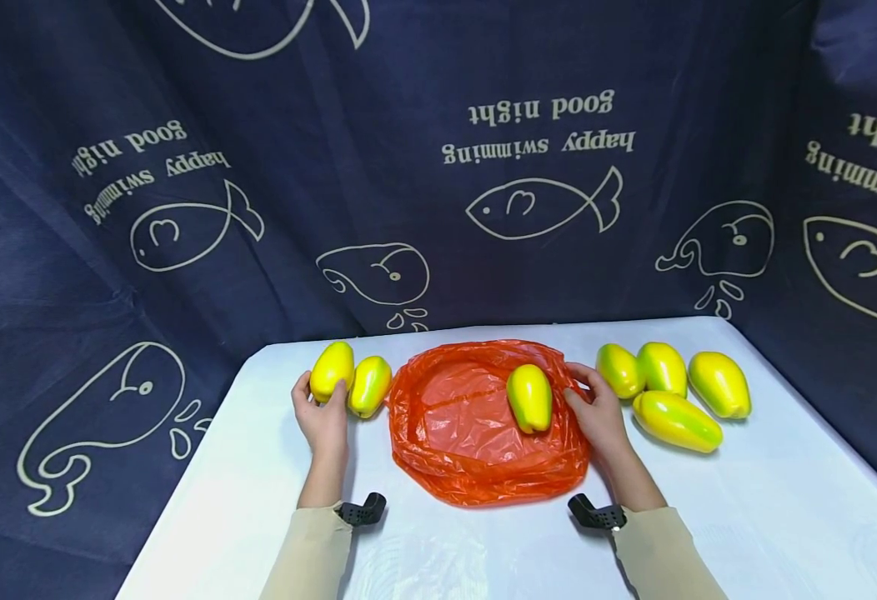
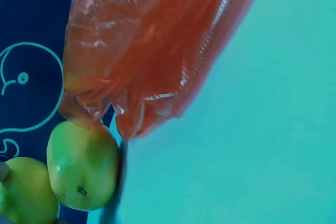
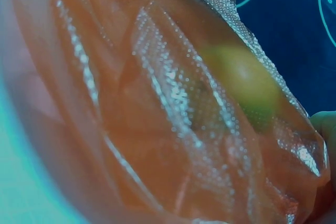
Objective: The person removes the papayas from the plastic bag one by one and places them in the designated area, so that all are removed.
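Observation:
My left hand grips a yellow-green papaya at the table's left, thumb on its near side and fingers round the outer side. A second papaya lies right beside it, against the bag's left edge. In the middle an orange-red plastic bag lies spread with its mouth up. One papaya is inside, toward the right, and shows blurred through the film in the right wrist view. With thumb and fingers my right hand holds the bag's right rim; part of that hand is hidden behind the film.
Right of the bag several more papayas lie grouped on the white table. A dark blue curtain with fish and whale drawings hangs behind the table's far edge. Black wrist cameras sit at both cuffs.

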{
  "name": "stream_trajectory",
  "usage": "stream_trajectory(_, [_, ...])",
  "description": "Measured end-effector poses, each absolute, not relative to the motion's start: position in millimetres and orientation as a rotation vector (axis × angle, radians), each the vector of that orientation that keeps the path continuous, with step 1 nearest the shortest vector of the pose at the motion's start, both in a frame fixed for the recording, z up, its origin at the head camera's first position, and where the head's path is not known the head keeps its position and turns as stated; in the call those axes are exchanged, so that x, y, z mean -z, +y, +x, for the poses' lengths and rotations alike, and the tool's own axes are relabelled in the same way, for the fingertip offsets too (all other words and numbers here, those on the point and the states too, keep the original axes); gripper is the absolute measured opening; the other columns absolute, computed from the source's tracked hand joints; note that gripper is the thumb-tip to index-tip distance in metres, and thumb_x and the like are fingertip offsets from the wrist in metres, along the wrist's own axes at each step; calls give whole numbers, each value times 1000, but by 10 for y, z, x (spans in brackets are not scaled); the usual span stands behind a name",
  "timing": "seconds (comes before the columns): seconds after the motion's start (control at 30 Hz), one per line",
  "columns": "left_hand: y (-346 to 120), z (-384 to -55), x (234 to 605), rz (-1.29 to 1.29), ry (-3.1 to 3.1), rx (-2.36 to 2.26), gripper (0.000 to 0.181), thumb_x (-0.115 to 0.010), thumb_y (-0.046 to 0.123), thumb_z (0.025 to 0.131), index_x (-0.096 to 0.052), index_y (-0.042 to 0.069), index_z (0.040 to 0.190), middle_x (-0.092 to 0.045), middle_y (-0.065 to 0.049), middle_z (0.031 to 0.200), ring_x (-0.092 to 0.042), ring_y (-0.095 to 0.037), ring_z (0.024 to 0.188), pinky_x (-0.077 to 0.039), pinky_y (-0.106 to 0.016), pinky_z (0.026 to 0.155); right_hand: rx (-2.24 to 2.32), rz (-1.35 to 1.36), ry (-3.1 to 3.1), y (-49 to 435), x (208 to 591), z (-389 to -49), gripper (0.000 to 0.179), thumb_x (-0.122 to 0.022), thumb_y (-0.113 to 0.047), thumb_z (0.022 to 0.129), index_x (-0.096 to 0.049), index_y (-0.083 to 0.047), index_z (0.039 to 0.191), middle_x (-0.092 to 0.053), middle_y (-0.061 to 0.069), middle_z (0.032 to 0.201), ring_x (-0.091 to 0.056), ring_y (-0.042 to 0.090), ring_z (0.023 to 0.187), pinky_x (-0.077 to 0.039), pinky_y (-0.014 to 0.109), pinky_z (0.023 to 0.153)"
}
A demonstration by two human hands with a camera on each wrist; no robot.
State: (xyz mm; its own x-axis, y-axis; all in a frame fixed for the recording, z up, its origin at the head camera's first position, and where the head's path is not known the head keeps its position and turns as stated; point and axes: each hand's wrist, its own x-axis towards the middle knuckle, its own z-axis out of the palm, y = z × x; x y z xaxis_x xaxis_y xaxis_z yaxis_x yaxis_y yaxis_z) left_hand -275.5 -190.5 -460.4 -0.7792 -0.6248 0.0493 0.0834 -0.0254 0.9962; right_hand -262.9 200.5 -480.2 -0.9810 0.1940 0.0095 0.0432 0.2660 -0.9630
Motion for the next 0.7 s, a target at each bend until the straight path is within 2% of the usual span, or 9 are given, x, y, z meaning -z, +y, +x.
stream_trajectory(0.3, [-1993,-2758,4698,605,-1753,1882,67,-65,10,94,-31,9,151,-31,-12,156,-35,-28,143,-36,-41,119,-1816,-212,-2394,2001,4802,-2622,50,-50,-12,101,-42,-20,150,-45,6,153,-46,27,136,-44,46,113])
stream_trajectory(0.53, [-2020,-2747,4754,614,-1779,1846,66,-64,5,92,-32,6,150,-33,-14,156,-30,-28,148,-26,-41,124,-1813,-214,-2400,1998,4799,-2619,50,-50,-12,101,-42,-21,150,-45,5,153,-47,26,136,-46,45,112])
stream_trajectory(0.7, [-2032,-2744,4780,623,-1816,1834,67,-64,6,93,-31,6,151,-33,-15,158,-30,-29,149,-25,-43,125,-1800,-212,-2406,1993,4800,-2616,50,-50,-12,101,-43,-21,150,-46,5,153,-48,26,135,-47,42,110])
